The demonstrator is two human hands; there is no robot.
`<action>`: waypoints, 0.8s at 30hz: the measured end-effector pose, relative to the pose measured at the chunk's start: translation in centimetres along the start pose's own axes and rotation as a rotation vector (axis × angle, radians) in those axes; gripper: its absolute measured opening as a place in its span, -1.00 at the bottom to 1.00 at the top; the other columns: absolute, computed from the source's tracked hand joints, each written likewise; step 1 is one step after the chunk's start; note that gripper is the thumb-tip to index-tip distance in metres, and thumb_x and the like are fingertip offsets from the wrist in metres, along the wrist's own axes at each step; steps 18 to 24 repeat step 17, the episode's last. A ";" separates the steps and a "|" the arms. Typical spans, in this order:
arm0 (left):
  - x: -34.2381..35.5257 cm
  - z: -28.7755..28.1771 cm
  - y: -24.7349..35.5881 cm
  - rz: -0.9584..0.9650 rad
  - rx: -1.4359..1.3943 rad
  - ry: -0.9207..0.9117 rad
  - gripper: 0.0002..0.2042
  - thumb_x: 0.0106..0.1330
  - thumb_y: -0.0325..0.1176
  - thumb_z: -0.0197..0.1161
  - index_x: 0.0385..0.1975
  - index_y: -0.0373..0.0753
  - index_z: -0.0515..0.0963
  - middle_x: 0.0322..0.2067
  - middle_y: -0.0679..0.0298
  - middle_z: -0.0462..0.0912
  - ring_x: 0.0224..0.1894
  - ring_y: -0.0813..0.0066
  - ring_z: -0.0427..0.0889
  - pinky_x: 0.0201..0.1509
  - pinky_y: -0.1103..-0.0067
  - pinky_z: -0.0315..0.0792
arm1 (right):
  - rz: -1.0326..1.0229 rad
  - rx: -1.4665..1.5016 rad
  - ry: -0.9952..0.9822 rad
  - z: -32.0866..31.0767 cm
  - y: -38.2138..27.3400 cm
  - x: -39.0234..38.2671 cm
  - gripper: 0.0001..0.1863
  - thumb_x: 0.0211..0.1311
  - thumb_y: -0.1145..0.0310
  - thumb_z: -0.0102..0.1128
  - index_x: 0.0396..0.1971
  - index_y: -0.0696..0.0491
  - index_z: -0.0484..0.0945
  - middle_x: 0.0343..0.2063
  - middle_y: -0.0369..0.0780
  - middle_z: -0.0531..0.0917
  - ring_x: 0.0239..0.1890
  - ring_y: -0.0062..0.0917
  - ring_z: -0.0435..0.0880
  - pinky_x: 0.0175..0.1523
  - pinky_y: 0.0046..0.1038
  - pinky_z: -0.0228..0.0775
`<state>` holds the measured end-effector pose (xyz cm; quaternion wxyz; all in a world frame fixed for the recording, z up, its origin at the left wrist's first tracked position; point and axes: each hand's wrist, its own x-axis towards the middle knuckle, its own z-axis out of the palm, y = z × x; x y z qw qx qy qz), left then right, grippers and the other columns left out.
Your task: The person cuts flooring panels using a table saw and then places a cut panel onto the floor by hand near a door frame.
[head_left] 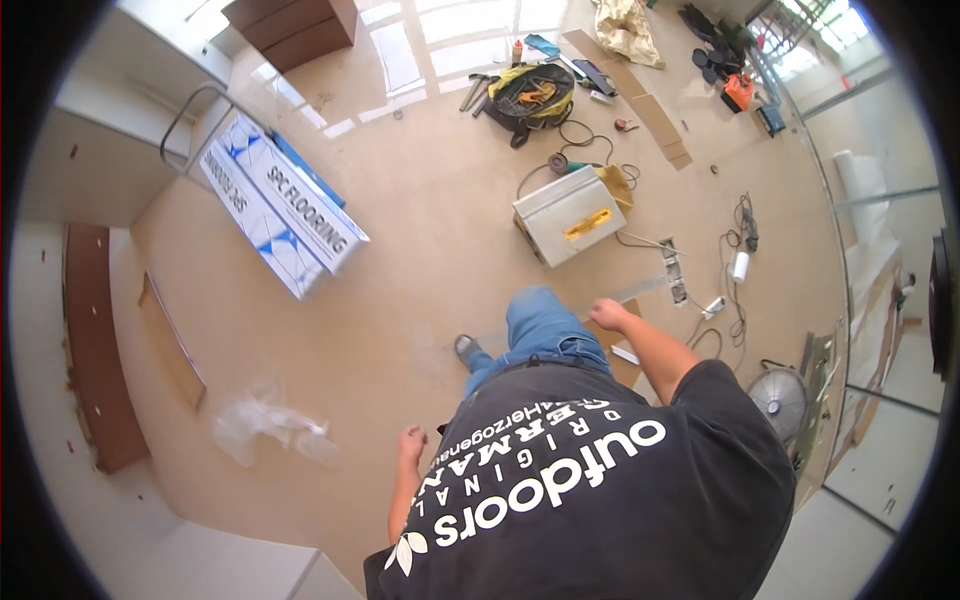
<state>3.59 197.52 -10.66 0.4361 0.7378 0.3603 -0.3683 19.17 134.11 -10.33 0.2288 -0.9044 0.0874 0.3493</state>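
Note:
My right hand (608, 313) is curled closed in front of my right hip, with nothing visible in it. It hangs over a brown cardboard piece (630, 338) and a short white strip (625, 355) on the floor. At my left side, my left hand (411, 441) is also loosely closed and appears to hold nothing. Crumpled clear plastic (265, 428) lies on the floor to its left. Ahead of my knee stands a silver metal box (572, 220) with a yellow slot, a cabled power tool (565, 164) behind it.
A long white-and-blue carton (285, 205) stands at the left. Farther off are a black-and-yellow tool bag (530, 95) and cardboard strips (650, 115). Cables (738, 290), a floor socket box (674, 270) and a round fan (778, 395) lie to the right. A brown panel (100, 340) lines the left wall.

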 end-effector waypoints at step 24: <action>27.3 -8.2 69.8 0.544 0.838 0.051 -0.63 0.04 -0.38 0.27 -0.09 -0.23 0.56 -0.22 -0.04 0.65 -0.12 0.13 0.65 -0.04 0.26 0.48 | -0.117 0.583 0.080 -35.0 -27.9 45.2 -0.59 0.08 0.08 0.13 -0.25 0.12 0.63 -0.21 0.01 0.65 -0.16 -0.20 0.63 -0.03 -0.25 0.45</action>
